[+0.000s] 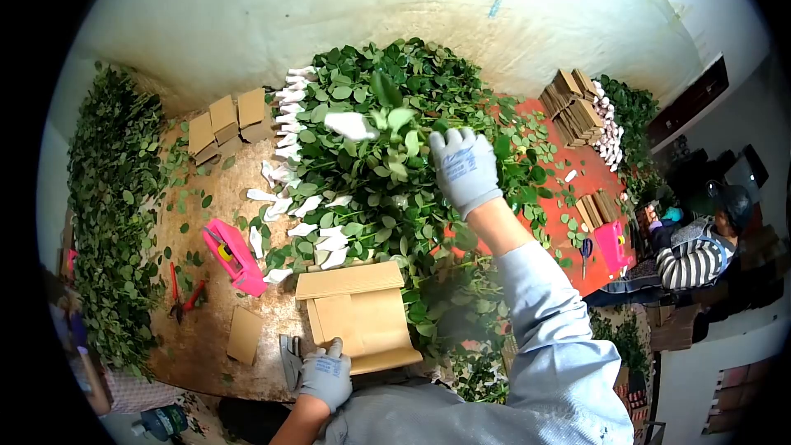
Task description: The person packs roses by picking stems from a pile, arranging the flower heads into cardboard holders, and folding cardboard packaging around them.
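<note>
My gloved right hand (465,163) is raised over the leafy pile, its fingers closed round a rose stem (400,128). That stem points left and ends in a white-wrapped head (350,125); leaves and head are blurred. At the front of the table, my gloved left hand (327,375) holds the lower left corner of a folded cardboard sheet (362,321). Just left of that hand lies a grey stapler (291,360). Many more rose stems (404,66) are heaped behind the cardboard, their white-wrapped heads (288,107) lined up towards the left.
A pink tape dispenser (235,257), red-handled pruners (185,301) and a cardboard piece (245,335) lie on the left. Cardboard stacks (222,119) stand behind. On the right are scissors (586,254), a second pink dispenser (611,245) and a seated person (700,247) in stripes.
</note>
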A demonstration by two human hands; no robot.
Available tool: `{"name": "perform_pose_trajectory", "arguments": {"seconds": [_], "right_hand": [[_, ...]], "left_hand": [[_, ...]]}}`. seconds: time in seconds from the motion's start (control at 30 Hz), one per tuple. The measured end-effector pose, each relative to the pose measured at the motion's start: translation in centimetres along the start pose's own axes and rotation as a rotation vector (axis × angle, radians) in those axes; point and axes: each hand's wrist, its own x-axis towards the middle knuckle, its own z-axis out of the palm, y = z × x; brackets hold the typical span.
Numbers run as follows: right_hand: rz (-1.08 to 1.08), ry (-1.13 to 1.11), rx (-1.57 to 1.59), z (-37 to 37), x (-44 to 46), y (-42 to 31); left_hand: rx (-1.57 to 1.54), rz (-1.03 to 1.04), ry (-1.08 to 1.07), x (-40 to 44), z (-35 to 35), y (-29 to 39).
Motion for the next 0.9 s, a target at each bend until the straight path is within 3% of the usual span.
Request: {"name": "perform_pose_trajectory", "arguments": {"seconds": [0.1, 0.17, 0.2, 0.23, 0.33, 0.37, 0.4, 0.5, 0.57, 0.67, 0.73, 0.77, 0.87, 0.9], "right_hand": [[-0.047, -0.067, 0.010, -1.8, 0.3, -1.1], [-0.199, -0.188, -0.106, 0.1, -1.4, -3.8], [-0.278, -0.362, -0.076, 0.5, -2.0, -5.4], [-0.356, -0.336, -0.116, 3.0, -3.6, -7.1], [-0.315, -0.501, 0.082, 10.6, -7.2, -9.1], [-0.396, -0.657, 0.013, 12.6, -7.8, -8.5], [-0.302, -0.729, 0.128, 13.0, -8.1, -7.3], [-0.285, -0.788, 0.121, 10.4, -8.1, -6.2], [-0.263, -0.721, 0.259, 8.7, -9.1, -6.5], [-0.372, -0.848, 0.460, 6.6, -9.2, -8.7], [-0.410, -0.837, 0.626, 11.2, -10.8, -10.2], [-0.292, -0.860, 0.942, 12.0, -10.7, -9.6], [0.011, -0.890, 1.462, 18.0, -12.1, -8.9], [-0.002, -0.874, 1.424, 17.8, -11.7, -8.5]], "left_hand": [[-0.020, 0.003, 0.027, 0.2, 0.4, -0.1], [-0.011, -0.015, -0.023, 0.2, 0.1, 0.0], [-0.014, -0.018, -0.022, 0.3, 0.2, -0.1], [-0.015, -0.014, -0.021, 0.3, 0.4, -0.2], [-0.024, -0.015, -0.027, 0.2, 0.3, -0.1], [-0.029, -0.005, -0.031, 0.3, 0.1, -0.1], [-0.029, -0.013, -0.027, 0.3, 0.1, -0.1], [-0.078, -0.046, -0.091, 0.3, -0.4, 0.0], [-0.074, -0.035, -0.092, 0.3, -0.7, 0.1], [-0.054, -0.013, -0.095, 0.4, -0.6, 0.1], [-0.042, -0.008, -0.093, 0.4, -0.9, 0.1], [-0.040, -0.005, -0.107, 0.5, -1.3, 0.2], [-0.049, -0.008, -0.115, 0.3, -1.2, 0.3], [-0.054, -0.016, -0.103, 0.3, -1.1, 0.2]]}}
